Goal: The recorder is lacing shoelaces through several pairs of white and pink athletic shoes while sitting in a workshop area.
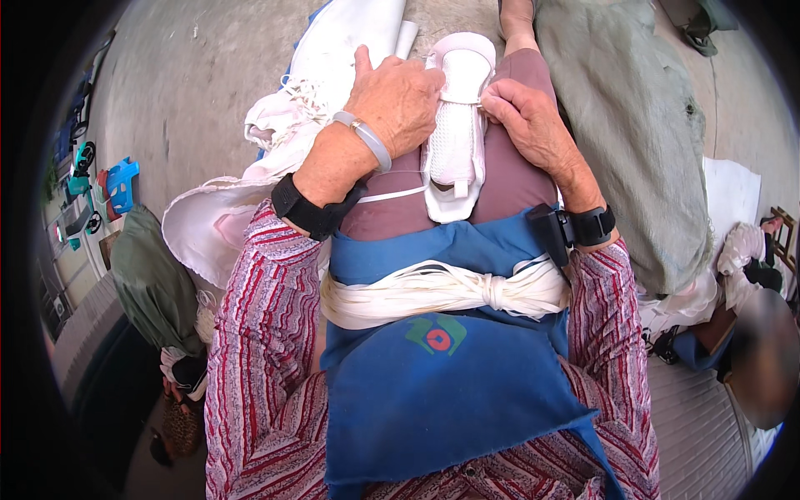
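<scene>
A white shoe (454, 154) with a textured mesh surface and a pale sole rim rests lengthwise on my lap, between my thighs. Across its middle runs a thin white lace (460, 102). My right hand (527, 121) pinches the lace at the shoe's right edge, thumb against bent index finger. At the left edge my left hand (398, 102) is closed with curled fingers where the lace meets it; its fingertips are partly hidden. One loose white strand (392, 197) lies over my left thigh beside the shoe. A bundle of white laces (442, 292) is tied round my waist over the blue apron (450, 392).
Left of my lap are more white shoe pieces with loose laces (287, 117) and a white curved piece (212, 229). Grey-green cloth (633, 133) covers the right side. A blue stool (122, 185) stands far left. Other people sit at the lower left and right.
</scene>
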